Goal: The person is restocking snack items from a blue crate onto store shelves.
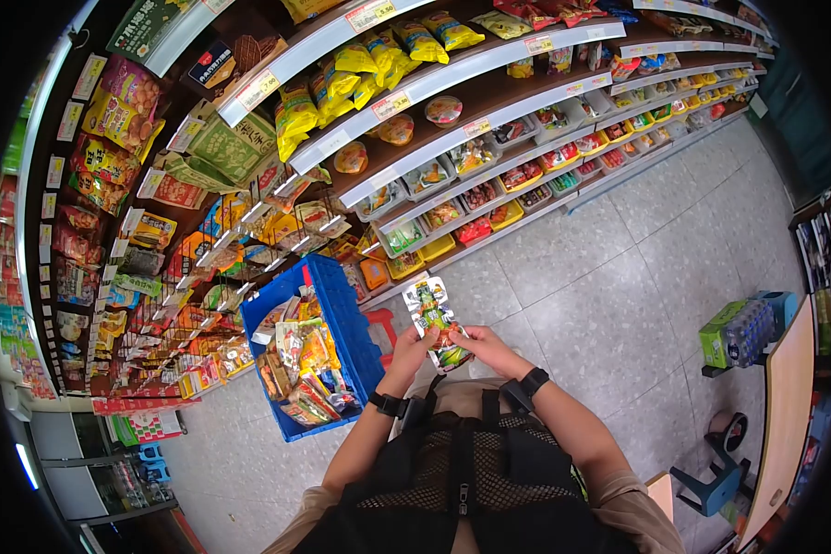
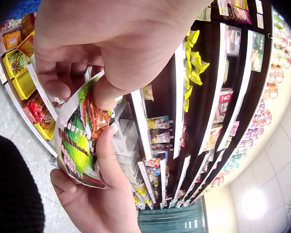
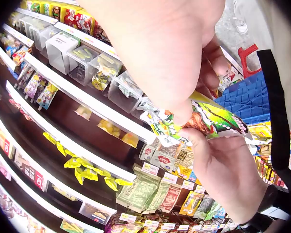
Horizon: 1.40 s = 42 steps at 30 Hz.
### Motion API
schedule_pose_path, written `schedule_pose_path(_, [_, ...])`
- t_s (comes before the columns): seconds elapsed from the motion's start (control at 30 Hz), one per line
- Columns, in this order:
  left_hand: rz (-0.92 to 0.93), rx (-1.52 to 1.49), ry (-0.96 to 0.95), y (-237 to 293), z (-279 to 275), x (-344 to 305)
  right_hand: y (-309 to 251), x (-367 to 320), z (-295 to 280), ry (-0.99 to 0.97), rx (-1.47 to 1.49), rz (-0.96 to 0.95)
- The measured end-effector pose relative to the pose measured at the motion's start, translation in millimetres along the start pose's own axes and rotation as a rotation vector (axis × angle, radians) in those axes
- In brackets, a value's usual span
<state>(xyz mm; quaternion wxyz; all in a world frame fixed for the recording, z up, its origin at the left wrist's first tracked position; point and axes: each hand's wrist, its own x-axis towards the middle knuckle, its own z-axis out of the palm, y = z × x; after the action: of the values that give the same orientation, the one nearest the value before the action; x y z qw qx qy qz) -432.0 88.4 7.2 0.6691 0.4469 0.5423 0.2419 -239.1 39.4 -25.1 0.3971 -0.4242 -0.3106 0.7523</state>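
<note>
In front of my waist, both hands hold a flat snack packet (image 1: 431,300), white and green with a reddish-brown food picture. My left hand (image 1: 410,355) pinches it along one side, thumb on the printed face. From the other side my right hand (image 1: 489,351) grips it the same way. The left wrist view shows both thumbs near the brown picture on the packet (image 2: 80,141), which bends a little. Seen from the right wrist, the packet (image 3: 216,119) is tilted, and most of the fingers behind it are hidden.
A blue crate (image 1: 349,309) full of assorted packets stands on the floor to the left, with a red plastic piece (image 1: 381,332) beside it. Snack shelves (image 1: 489,74) curve along the front and left. At the right are a wooden table (image 1: 785,397), a blue stool (image 1: 711,485) and packs of bottles (image 1: 748,332).
</note>
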Motion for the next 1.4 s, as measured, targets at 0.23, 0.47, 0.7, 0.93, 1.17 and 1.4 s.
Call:
schedule_pose_path(0.23, [0.017,-0.017,0.028,1.8,9.4,1.0,-6.4,-6.0,-5.3,0.003,-0.012,0.009])
schedule_pose_path(0.47, [-0.063,-0.066,0.025,9.0,9.1,-2.2,12.1,-2.4,-10.7,-0.111,-0.04,-0.028])
schedule_pose_path(0.7, [-0.081,-0.102,0.052,1.8,15.7,-4.1,-5.4,-13.6,-11.9,-0.126,-0.075,0.093])
schedule_pose_path(0.93, [-0.064,-0.033,0.072,-0.2,19.9,2.9,-4.3,-17.5,-15.2,-0.091,-0.002,0.074])
schedule_pose_path(1.17, [-0.064,-0.005,0.11,3.9,26.9,1.4,-1.4,-18.9,-21.3,-0.062,-0.063,0.096])
schedule_pose_path(1.4, [-0.058,0.042,0.124,12.8,36.3,-3.6,-5.1,-23.2,-25.0,-0.057,-0.05,0.098])
